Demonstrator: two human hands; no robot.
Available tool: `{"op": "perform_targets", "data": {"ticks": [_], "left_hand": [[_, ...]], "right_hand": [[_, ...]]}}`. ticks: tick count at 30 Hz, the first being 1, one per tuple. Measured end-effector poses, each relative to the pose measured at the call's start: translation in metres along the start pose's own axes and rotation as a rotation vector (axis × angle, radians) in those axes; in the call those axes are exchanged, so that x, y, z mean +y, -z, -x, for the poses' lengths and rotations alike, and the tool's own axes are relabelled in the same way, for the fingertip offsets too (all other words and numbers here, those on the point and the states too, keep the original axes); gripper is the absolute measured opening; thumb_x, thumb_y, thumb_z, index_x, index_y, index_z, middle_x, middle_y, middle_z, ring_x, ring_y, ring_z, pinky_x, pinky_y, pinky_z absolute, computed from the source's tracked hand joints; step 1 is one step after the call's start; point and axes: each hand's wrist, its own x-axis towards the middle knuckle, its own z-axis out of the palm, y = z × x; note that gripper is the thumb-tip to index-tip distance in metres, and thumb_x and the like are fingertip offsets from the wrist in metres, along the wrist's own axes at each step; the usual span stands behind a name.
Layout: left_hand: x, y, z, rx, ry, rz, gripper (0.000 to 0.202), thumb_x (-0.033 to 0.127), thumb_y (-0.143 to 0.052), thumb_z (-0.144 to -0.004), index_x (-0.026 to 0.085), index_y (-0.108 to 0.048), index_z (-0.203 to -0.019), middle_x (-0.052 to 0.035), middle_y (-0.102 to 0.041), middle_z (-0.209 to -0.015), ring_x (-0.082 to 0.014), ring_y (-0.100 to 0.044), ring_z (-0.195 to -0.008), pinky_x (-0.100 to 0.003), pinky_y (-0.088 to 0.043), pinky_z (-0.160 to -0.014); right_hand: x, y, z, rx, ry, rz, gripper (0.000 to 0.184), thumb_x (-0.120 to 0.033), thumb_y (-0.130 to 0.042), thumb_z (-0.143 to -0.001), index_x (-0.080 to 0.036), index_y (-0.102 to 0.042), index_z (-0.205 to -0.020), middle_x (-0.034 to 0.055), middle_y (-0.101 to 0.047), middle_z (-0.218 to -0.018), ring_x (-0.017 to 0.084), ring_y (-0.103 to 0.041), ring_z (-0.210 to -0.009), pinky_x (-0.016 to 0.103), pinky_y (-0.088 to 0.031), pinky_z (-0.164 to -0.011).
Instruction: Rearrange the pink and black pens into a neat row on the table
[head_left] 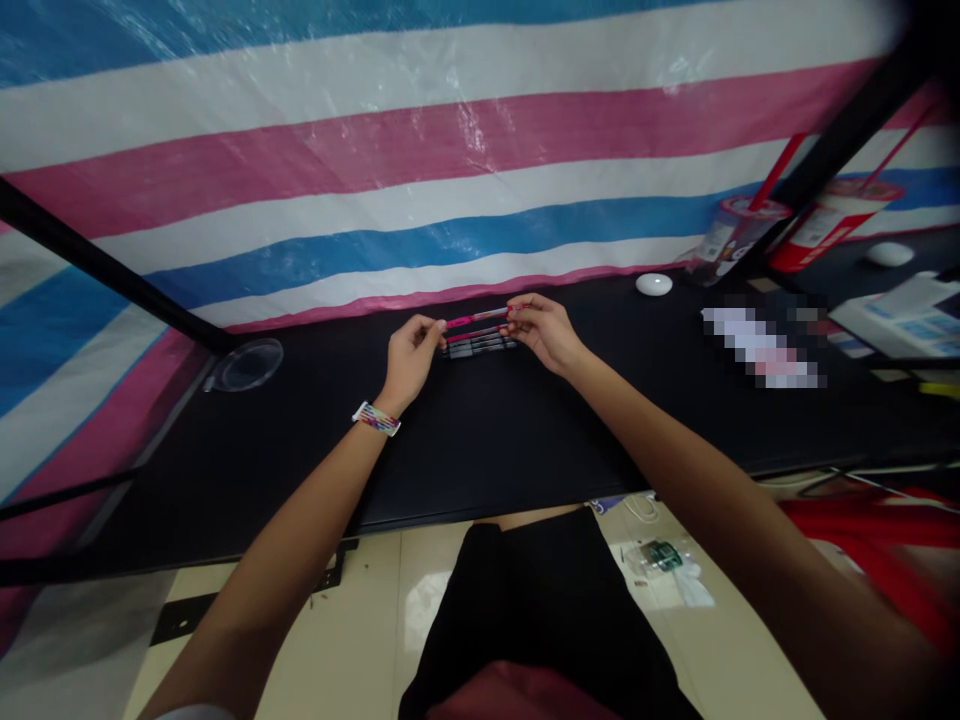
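A slim pink-and-white pen is stretched level between my two hands, above the far part of the black table. My left hand pinches its left end, with a multicoloured band on that wrist. At the other end, the fingers of my right hand close round the pen and cover its tip. Just below it, several dark pens lie side by side on the table, close to my fingertips. One of these shows a pink part.
A clear round lid lies at the left. On the right are a white mouse, a clear cup with a red straw and a red-and-white cup. Striped sheeting hangs behind; black frame poles stand at both sides.
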Motion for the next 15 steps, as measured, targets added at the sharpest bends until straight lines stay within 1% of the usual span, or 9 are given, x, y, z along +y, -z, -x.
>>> {"op": "perform_targets", "data": {"ticks": [2,3,5,7,9,15], "left_hand": [[0.0017,0.0007,0.0002,0.014,-0.004,-0.04,0.038,0.045,-0.065,-0.106,0.023,-0.068,-0.076,-0.0017,-0.07,-0.07,-0.0158,-0.067,-0.07,-0.033,-0.057,-0.074],[0.002,0.001,0.0001,0.02,-0.004,-0.039,0.038,0.045,-0.065,-0.106,0.023,-0.068,-0.076,-0.0018,-0.07,-0.07,-0.0158,-0.067,-0.071,-0.033,-0.057,-0.075],[0.0012,0.0016,-0.0002,0.03,0.0,0.0,0.024,0.04,-0.071,-0.102,0.023,-0.072,-0.084,-0.002,-0.072,-0.076,-0.0165,-0.07,-0.075,-0.033,-0.059,-0.077],[-0.0003,0.002,-0.0008,0.037,-0.001,0.05,0.011,0.035,-0.077,-0.096,0.024,-0.074,-0.095,-0.0031,-0.077,-0.086,-0.0177,-0.073,-0.081,-0.035,-0.062,-0.082],[-0.0012,0.0026,-0.0014,0.044,-0.003,0.077,0.011,0.032,-0.079,-0.094,0.025,-0.077,-0.102,-0.0046,-0.079,-0.094,-0.019,-0.076,-0.086,-0.037,-0.064,-0.087],[0.0018,0.0051,-0.0014,0.102,0.013,0.089,0.013,0.03,-0.081,-0.091,0.025,-0.082,-0.103,-0.0058,-0.084,-0.1,-0.0208,-0.079,-0.093,-0.04,-0.066,-0.094]], "right_hand": [[-0.0006,0.0001,0.0002,-0.002,0.004,-0.005,0.02,-0.02,-0.085,-0.072,-0.025,-0.069,-0.084,0.0001,-0.064,-0.079,0.018,-0.063,-0.075,0.045,-0.064,-0.088],[-0.0011,0.0002,0.0003,-0.003,0.009,-0.01,0.02,-0.02,-0.084,-0.071,-0.025,-0.069,-0.084,0.0002,-0.064,-0.078,0.018,-0.062,-0.075,0.045,-0.064,-0.088],[-0.0024,0.0007,0.0005,-0.002,0.019,-0.012,0.019,-0.02,-0.083,-0.071,-0.026,-0.069,-0.083,0.0001,-0.063,-0.076,0.018,-0.062,-0.074,0.045,-0.064,-0.089],[-0.0041,0.0015,0.0007,0.015,0.033,-0.003,0.018,-0.02,-0.082,-0.072,-0.026,-0.068,-0.083,0.0,-0.062,-0.075,0.019,-0.061,-0.074,0.046,-0.064,-0.089],[-0.0059,0.0027,0.0007,0.041,0.048,0.005,0.017,-0.021,-0.08,-0.073,-0.027,-0.068,-0.083,-0.0002,-0.061,-0.074,0.019,-0.06,-0.074,0.047,-0.064,-0.089],[-0.0087,0.0068,0.0002,0.087,0.076,-0.006,0.016,-0.021,-0.075,-0.071,-0.026,-0.067,-0.084,-0.0013,-0.058,-0.071,0.017,-0.058,-0.071,0.044,-0.063,-0.088]]}}
